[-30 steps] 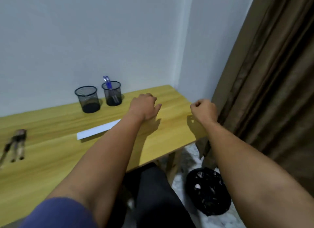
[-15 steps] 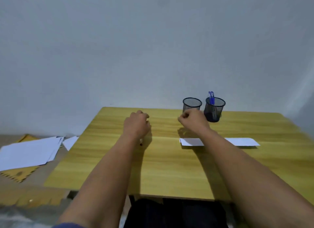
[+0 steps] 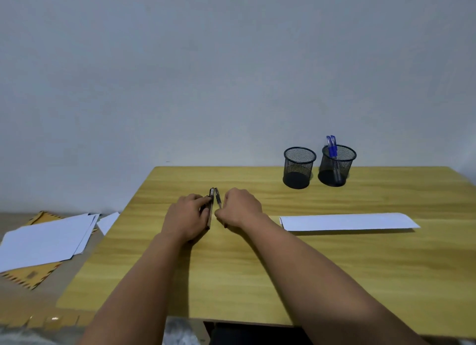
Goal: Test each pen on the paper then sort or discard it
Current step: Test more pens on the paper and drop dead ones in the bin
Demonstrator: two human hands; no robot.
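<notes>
Progress early: blue pens sorted in far right cup, left cup empty; left hand and right hand each grip an untested pen, paper unmarked.

A single head-worn camera looks forward and slightly down across the wooden table toward a blank wall, close above the near edge; forearms enter from below, floor left of the table.
</notes>
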